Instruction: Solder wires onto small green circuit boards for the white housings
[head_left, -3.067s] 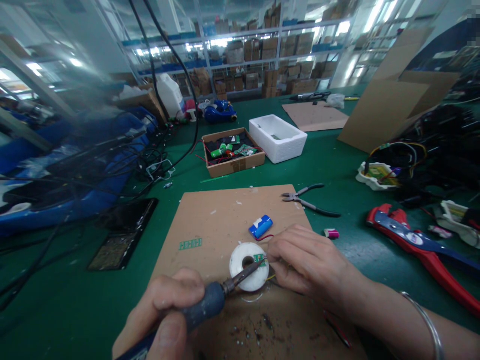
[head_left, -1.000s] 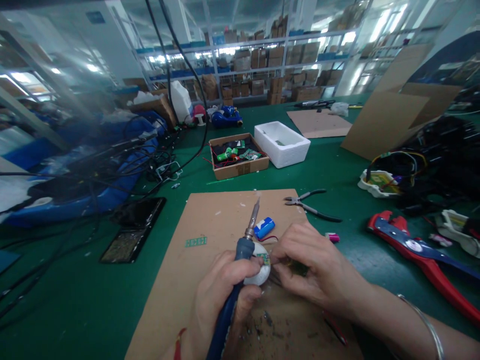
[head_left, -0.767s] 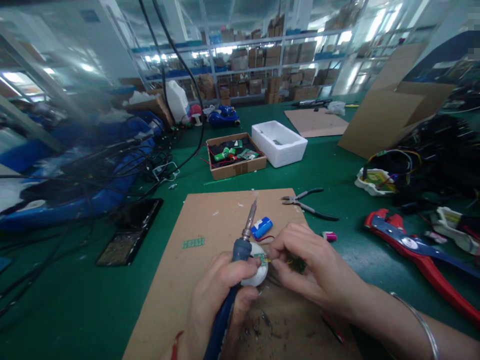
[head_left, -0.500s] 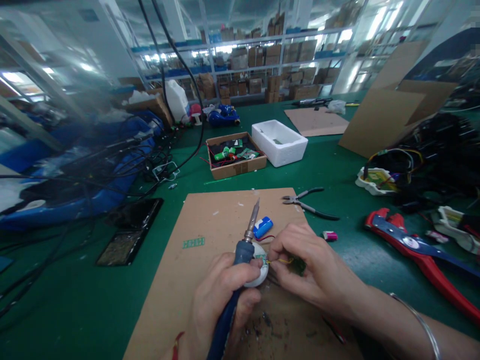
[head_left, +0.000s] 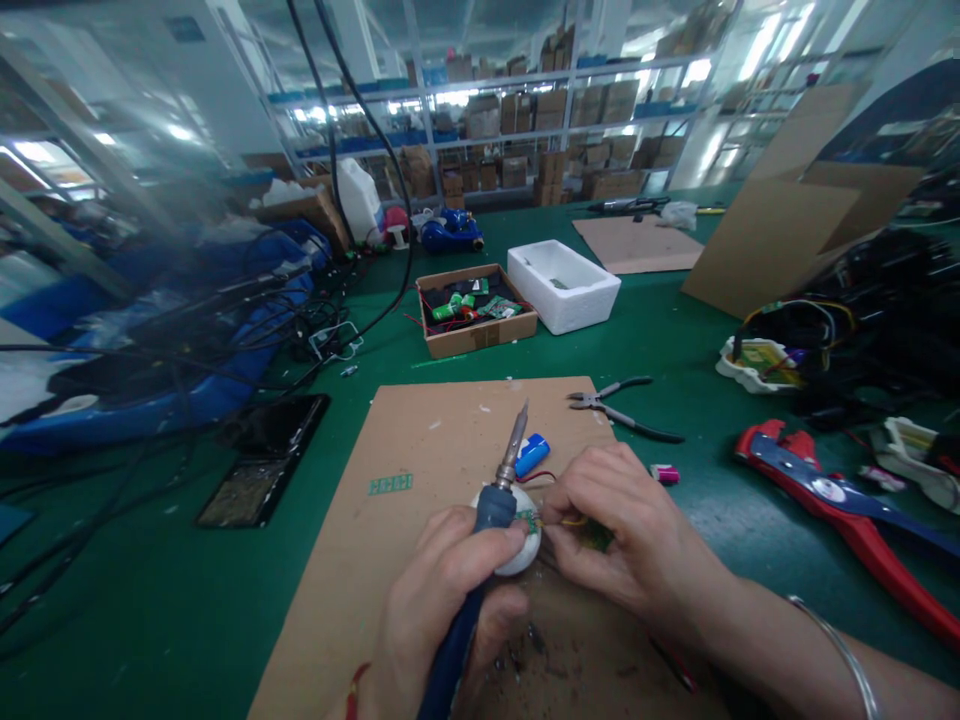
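Observation:
My left hand [head_left: 442, 580] is closed around the blue handle of a soldering iron [head_left: 495, 510], its tip pointing up and away. The same hand's thumb and fingers also steady a round white housing [head_left: 519, 562] with a small green circuit board [head_left: 529, 520] in it. At the housing's right edge, my right hand [head_left: 622, 530] pinches a thin yellow wire [head_left: 574, 521]. A dark green piece [head_left: 600, 537] shows partly under that hand. Just beyond the housing lies a blue battery cell [head_left: 532, 455] with a red wire.
A cardboard sheet [head_left: 337, 560] covers the bench. Cutting pliers [head_left: 626, 410], a pink cell [head_left: 665, 474] and red-blue crimpers [head_left: 832, 490] lie to the right. A green board strip [head_left: 390, 484] is at left. A parts box [head_left: 480, 342] and a white foam box [head_left: 577, 312] stand behind.
The whole view has shifted slightly, so things appear a little further right. Both hands keep their grips, with the right fingers still at the wire by the housing.

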